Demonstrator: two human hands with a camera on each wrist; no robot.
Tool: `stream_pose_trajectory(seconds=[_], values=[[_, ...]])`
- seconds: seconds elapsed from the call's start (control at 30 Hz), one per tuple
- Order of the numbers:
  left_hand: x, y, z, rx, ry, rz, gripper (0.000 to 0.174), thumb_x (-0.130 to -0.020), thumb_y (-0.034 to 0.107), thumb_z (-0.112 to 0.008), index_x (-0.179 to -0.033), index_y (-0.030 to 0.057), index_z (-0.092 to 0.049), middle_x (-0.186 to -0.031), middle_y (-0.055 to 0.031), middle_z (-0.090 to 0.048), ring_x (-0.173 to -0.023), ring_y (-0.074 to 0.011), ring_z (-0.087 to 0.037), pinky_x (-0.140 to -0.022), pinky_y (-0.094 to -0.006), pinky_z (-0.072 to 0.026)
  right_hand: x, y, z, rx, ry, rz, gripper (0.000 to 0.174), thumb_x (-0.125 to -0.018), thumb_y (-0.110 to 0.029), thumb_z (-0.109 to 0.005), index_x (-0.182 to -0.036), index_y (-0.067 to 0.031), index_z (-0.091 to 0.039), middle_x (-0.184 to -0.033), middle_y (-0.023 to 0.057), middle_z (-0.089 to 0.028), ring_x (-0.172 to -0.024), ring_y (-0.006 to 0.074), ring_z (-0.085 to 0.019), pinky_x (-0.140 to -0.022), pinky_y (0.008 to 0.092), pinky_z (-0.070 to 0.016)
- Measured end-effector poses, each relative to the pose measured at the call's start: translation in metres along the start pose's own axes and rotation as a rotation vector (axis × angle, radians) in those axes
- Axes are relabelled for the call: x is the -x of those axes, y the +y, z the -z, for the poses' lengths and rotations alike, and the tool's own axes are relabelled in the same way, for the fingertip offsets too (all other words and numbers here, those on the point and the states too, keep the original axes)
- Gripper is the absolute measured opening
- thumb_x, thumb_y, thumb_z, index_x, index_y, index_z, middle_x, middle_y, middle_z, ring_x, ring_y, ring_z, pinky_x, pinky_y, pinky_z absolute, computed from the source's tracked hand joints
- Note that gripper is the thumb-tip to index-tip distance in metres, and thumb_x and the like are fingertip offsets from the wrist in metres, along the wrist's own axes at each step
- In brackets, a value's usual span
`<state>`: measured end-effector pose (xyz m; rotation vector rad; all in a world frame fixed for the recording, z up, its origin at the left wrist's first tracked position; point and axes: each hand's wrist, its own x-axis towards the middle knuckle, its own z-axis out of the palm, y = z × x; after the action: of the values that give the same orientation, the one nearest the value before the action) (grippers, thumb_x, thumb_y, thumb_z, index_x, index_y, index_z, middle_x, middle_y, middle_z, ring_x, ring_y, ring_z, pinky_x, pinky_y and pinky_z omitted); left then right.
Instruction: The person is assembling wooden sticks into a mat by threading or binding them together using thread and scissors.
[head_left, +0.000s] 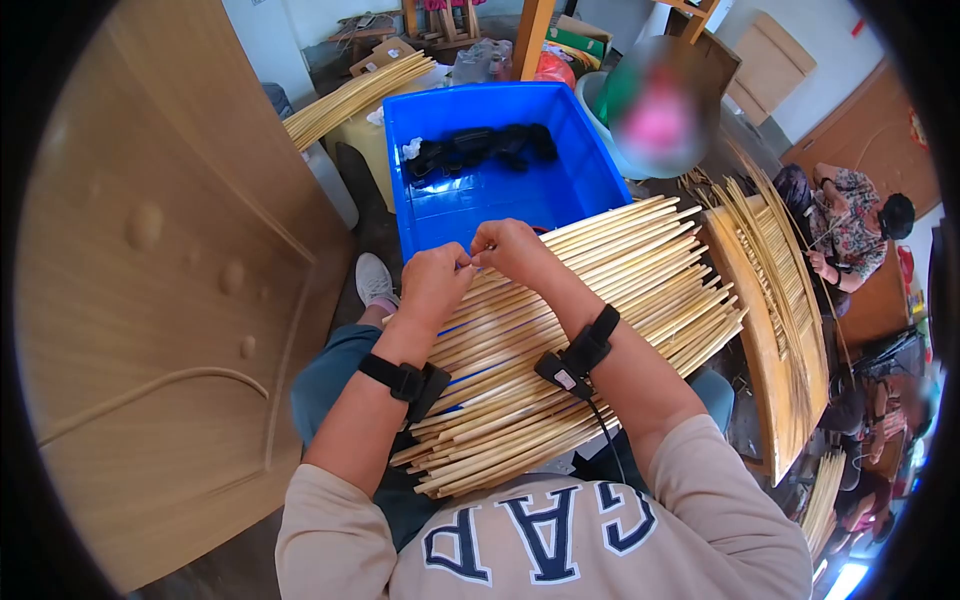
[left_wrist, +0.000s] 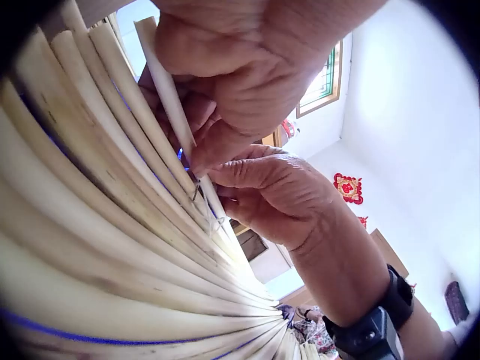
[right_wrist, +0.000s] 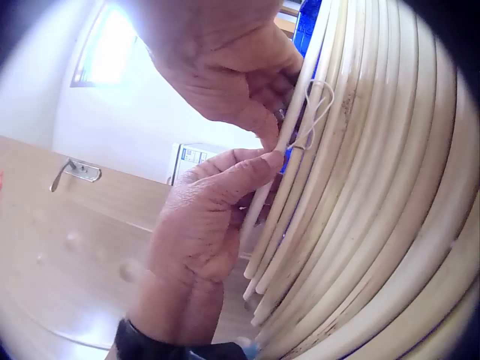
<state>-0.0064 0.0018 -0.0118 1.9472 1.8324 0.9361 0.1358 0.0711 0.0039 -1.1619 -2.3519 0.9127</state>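
Note:
A mat of pale round sticks (head_left: 560, 330), strung side by side with blue strands between some of them, lies across the person's lap. At its far edge the left hand (head_left: 438, 285) and right hand (head_left: 512, 252) meet, fingertips together. In the right wrist view the left hand (right_wrist: 214, 199) pinches the outermost stick (right_wrist: 304, 82), thumb laid against it. The right hand (right_wrist: 225, 67) has curled fingers close beside that thumb, at a thin white string (right_wrist: 324, 105) that loops over the edge sticks. Much of the right fingertips' hold is hidden behind the stick.
Just beyond the mat stands a blue tub (head_left: 500, 205) with black straps (head_left: 480, 150) in it. A wooden door (head_left: 170, 250) is close on the left. To the right is a board (head_left: 770, 350) bearing more sticks, with a seated person (head_left: 850, 225) beyond.

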Motion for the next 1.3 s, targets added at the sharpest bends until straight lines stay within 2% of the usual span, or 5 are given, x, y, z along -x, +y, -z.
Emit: stream_pose_trajectory(seconds=[0.37,0.43,0.63,0.93,1.3], values=[[0.002,-0.014,-0.001,0.128,-0.177,0.174,0.015,-0.068,0.019,-0.068,-0.075,0.0055,-0.066,-0.073,-0.0132,-0.064,-0.069,-0.028,-0.062,-0.062,-0.0363,-0.0479,-0.011,-0.003,-0.031,0.005,0.168,-0.097,0.008,-0.073,-0.011,-0.063,-0.075,-0.0039,-0.06,-0.069,0.0133,-0.062,-0.072,0.0262,-0.062,-0.062,0.0359,-0.0472],[0.007,-0.018,-0.009,0.171,-0.226,0.17,0.015,-0.068,0.019,-0.068,-0.074,0.0054,-0.065,-0.072,-0.0125,-0.064,-0.069,-0.0274,-0.062,-0.062,-0.0358,-0.0479,-0.016,0.002,-0.03,-0.46,0.269,-0.279,0.007,-0.076,-0.009,-0.059,-0.074,-0.0019,-0.058,-0.067,0.0119,-0.061,-0.067,0.0211,-0.063,-0.058,0.034,-0.048],[0.0,-0.027,-0.012,0.268,-0.248,0.207,0.018,-0.067,0.018,-0.069,-0.081,0.0063,-0.065,-0.075,-0.0114,-0.064,-0.071,-0.0244,-0.062,-0.063,-0.034,-0.0476,-0.01,-0.006,-0.008,-0.926,0.154,-0.369,0.011,-0.087,-0.011,-0.048,-0.091,-0.0003,-0.048,-0.076,0.0111,-0.06,-0.06,0.0166,-0.06,-0.053,0.0298,-0.0497],[-0.003,-0.031,-0.016,0.319,-0.277,0.188,0.021,-0.069,0.015,-0.068,-0.088,0.0071,-0.064,-0.076,-0.0115,-0.064,-0.072,-0.0243,-0.062,-0.064,-0.0333,-0.0472,-0.01,-0.007,0.006,-1.422,0.481,-0.232,0.013,-0.093,-0.017,-0.043,-0.095,-0.0049,-0.042,-0.075,0.0073,-0.054,-0.055,0.0103,-0.049,-0.049,0.026,-0.0453],[-0.009,-0.016,-0.005,0.29,-0.211,0.137,0.013,-0.071,0.011,-0.065,-0.083,0.008,-0.062,-0.07,-0.0108,-0.062,-0.066,-0.0242,-0.061,-0.06,-0.0341,-0.0462,-0.003,-0.018,0.035,-1.34,0.608,-0.072,0.013,-0.094,-0.019,-0.042,-0.091,-0.0063,-0.042,-0.074,0.0068,-0.056,-0.053,0.0093,-0.05,-0.047,0.0238,-0.0425]])
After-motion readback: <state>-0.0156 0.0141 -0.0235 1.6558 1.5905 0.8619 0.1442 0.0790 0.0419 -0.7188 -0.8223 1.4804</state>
